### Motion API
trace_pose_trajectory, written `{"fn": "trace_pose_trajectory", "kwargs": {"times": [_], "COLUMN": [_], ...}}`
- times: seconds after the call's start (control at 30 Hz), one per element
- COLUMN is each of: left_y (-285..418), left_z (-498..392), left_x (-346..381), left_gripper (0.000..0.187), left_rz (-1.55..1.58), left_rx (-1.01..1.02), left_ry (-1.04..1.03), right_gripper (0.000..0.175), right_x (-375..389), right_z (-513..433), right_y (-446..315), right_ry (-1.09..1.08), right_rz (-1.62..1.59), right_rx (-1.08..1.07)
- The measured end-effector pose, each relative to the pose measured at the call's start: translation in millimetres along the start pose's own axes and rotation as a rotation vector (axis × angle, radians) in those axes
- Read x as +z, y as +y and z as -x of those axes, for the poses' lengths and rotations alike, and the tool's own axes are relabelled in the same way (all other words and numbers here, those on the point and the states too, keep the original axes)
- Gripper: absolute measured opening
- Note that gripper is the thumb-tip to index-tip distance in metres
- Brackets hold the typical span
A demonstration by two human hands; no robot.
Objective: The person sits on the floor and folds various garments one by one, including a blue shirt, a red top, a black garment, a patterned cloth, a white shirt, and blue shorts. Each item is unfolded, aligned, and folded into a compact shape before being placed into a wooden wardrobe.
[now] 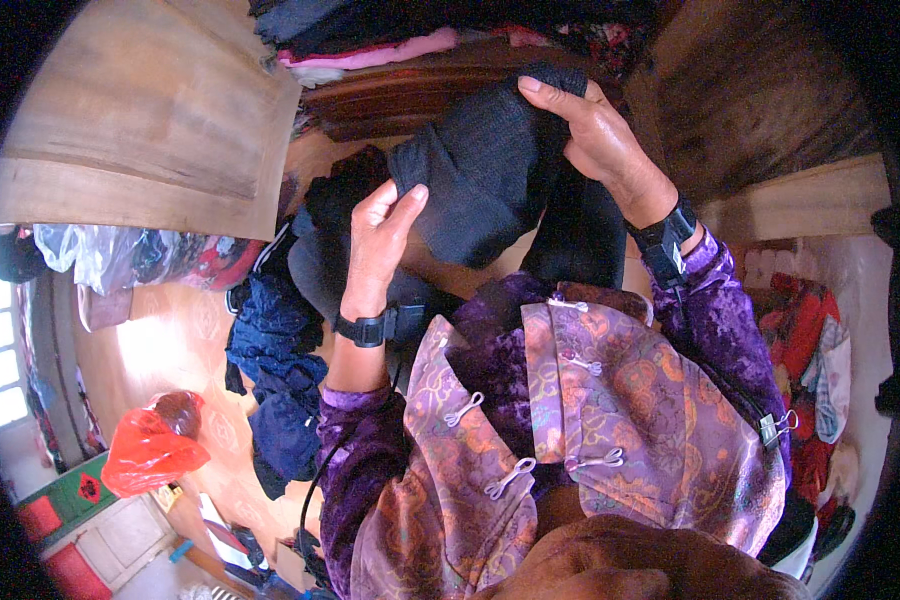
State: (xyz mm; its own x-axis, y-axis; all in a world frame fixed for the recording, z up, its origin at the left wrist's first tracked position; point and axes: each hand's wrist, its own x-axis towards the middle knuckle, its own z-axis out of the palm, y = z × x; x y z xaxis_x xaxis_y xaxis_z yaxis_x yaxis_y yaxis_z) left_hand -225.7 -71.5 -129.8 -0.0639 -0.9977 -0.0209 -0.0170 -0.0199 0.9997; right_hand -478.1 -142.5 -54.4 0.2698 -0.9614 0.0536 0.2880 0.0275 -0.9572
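A dark grey knitted garment [480,172] is stretched between my two hands in front of an open wooden wardrobe. My left hand [382,232] pinches its near left edge between thumb and fingers. Higher up and to the right, my right hand [596,131] grips the bunched far edge, thumb on top. The garment hangs in folds, so its exact kind cannot be told. Below it, dark clothes [345,187] lie heaped, and a navy blue garment [277,375] lies on the floor to the left.
Wardrobe doors [150,112] stand open at left and right [765,105]. Folded clothes [390,52] fill a shelf ahead. A red plastic bag [154,450] sits on the floor at lower left. Clear plastic bags [105,255] lie beyond the left door, and red clothes [802,337] at the right.
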Motion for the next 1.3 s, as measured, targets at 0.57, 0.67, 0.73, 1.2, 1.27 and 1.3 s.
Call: {"fn": "trace_pose_trajectory", "kwargs": {"times": [0.57, 0.67, 0.73, 1.2, 1.27, 1.3], "left_y": [-42.7, -4.9, 17.6, 74.4, 77.0, 75.0], "left_z": [-1.5, -18.3, -26.5, 11.0, 15.0, 14.8], "left_x": [16.1, -6.2, -21.9, -34.2, -20.4, -13.5], "left_gripper": [0.061, 0.048, 0.044, 0.086, 0.101, 0.096], "left_rz": [0.854, 0.882, 0.779, -0.722, -0.924, -0.916], "left_rx": [-0.208, -0.161, -0.078, 0.403, 0.68, 0.686], "left_ry": [-0.059, -0.016, 0.003, 0.27, 0.155, 0.115], "right_gripper": [0.025, 0.025, 0.026, 0.029, 0.033, 0.032], "right_x": [-3.4, -4.8, -4.9, 31.4, 42.8, 47.1], "right_z": [-9.4, -14.8, -20.5, -12.9, -10.8, -7.4], "right_y": [-14.6, -25.7, -34.8, -36.7, -36.8, -33.5], "right_ry": [-0.013, -0.055, -0.136, -0.078, -0.11, -0.105], "right_rz": [-0.142, -0.11, -0.064, -0.064, -0.022, -0.054], "right_rx": [0.05, 0.071, 0.065, 0.155, 0.126, 0.104]}}
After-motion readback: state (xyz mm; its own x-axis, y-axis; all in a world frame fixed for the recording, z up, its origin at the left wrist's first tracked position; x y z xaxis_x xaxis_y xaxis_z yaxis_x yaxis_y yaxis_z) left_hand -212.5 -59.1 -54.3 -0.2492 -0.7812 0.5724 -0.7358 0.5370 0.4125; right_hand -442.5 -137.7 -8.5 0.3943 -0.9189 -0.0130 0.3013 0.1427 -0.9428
